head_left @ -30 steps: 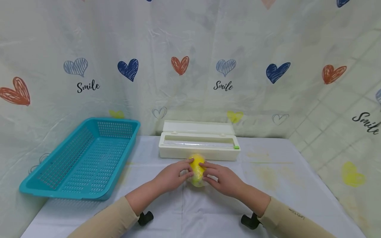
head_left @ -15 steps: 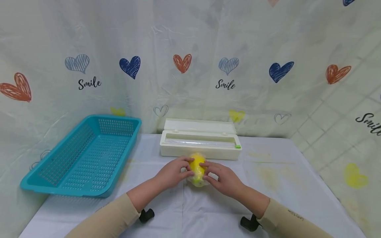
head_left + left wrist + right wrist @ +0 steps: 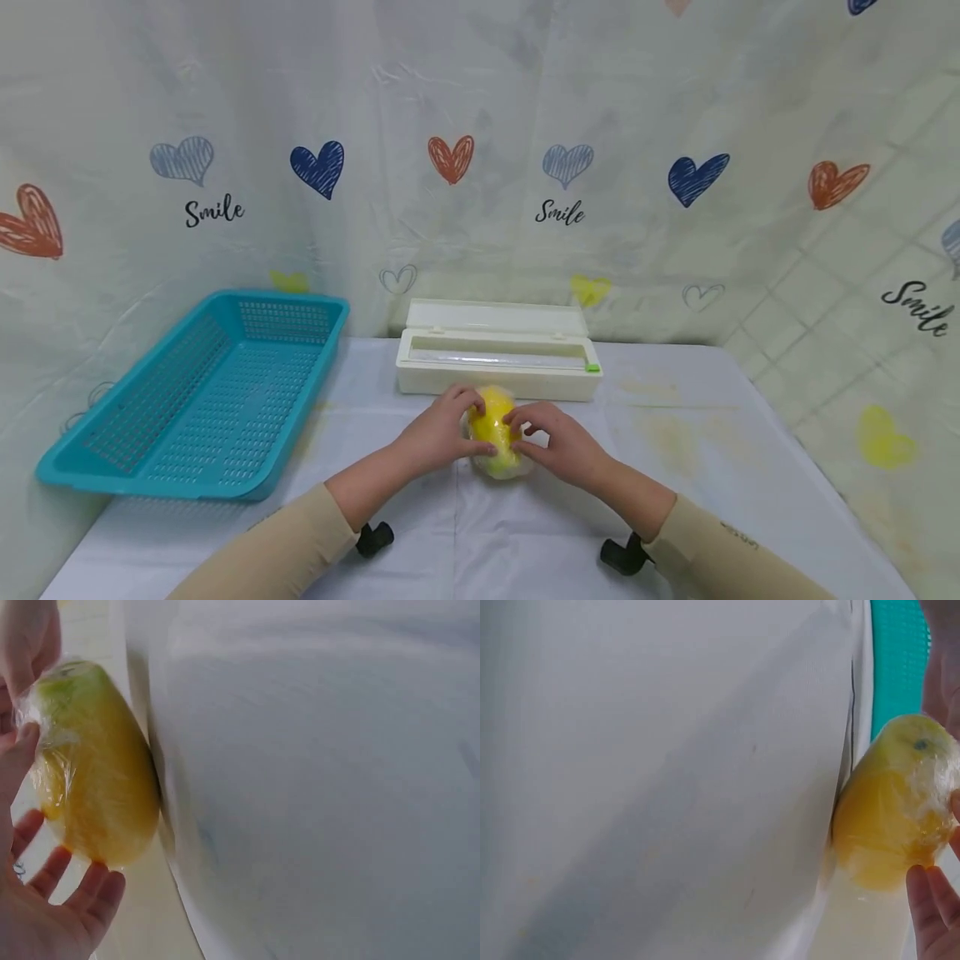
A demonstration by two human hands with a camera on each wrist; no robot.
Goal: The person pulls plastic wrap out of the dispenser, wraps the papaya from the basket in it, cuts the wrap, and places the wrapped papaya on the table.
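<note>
A yellow fruit (image 3: 495,413) with a greenish end lies on the white cloth, wrapped in clear cling film (image 3: 60,742). My left hand (image 3: 437,433) holds its left side, fingers bent over the far part and thumb across the near part. From the right, my right hand (image 3: 564,443) reaches over with bent fingers and thumb, pinching at the film on top. In the left wrist view the fruit (image 3: 109,772) shows its green end and crinkled film; fingertips touch its yellow end. The right wrist view shows a dark spot on the fruit (image 3: 885,817) at its paler end.
Just behind the fruit stands a white cling film dispenser (image 3: 498,384), lid raised, a roll inside and a green slider at its right. A blue perforated basket (image 3: 300,425) sits at the left. Behind the table (image 3: 675,500) hangs a heart-print curtain (image 3: 630,100).
My left fingers have lifted and bent further over the fruit, and the left thumb now lies across it. The right fingers have curled more tightly. The fruit stays in about the same place.
</note>
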